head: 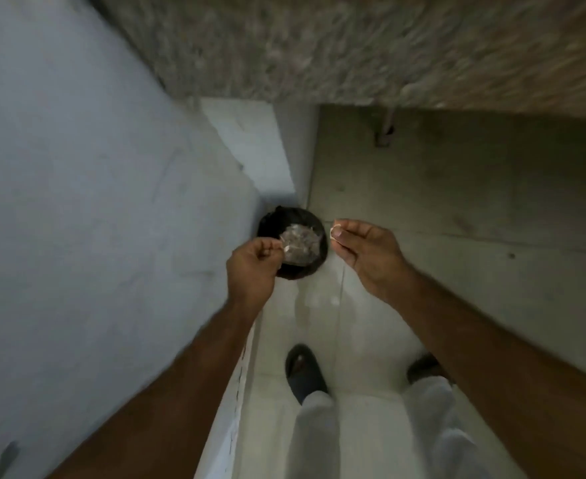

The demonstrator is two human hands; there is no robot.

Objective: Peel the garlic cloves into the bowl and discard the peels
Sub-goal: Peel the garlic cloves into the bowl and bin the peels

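A round black bin [269, 223] stands on the floor in the corner below me, with a heap of pale garlic peels [301, 244] inside. My left hand [252, 267] hovers over the bin's near left rim, fingers curled, pinching a thin scrap of peel [285, 249]. My right hand [367, 254] is just right of the bin and pinches a small pale piece [334, 232] between thumb and fingertips; I cannot tell whether it is a clove or a peel. No bowl is in view.
A speckled stone countertop edge [353, 46] runs overhead at the top. A white wall [77, 167] closes the left side and a grey cabinet front [457, 202] the right. My feet in dark slippers [305, 371] stand on the pale tiled floor [319, 305].
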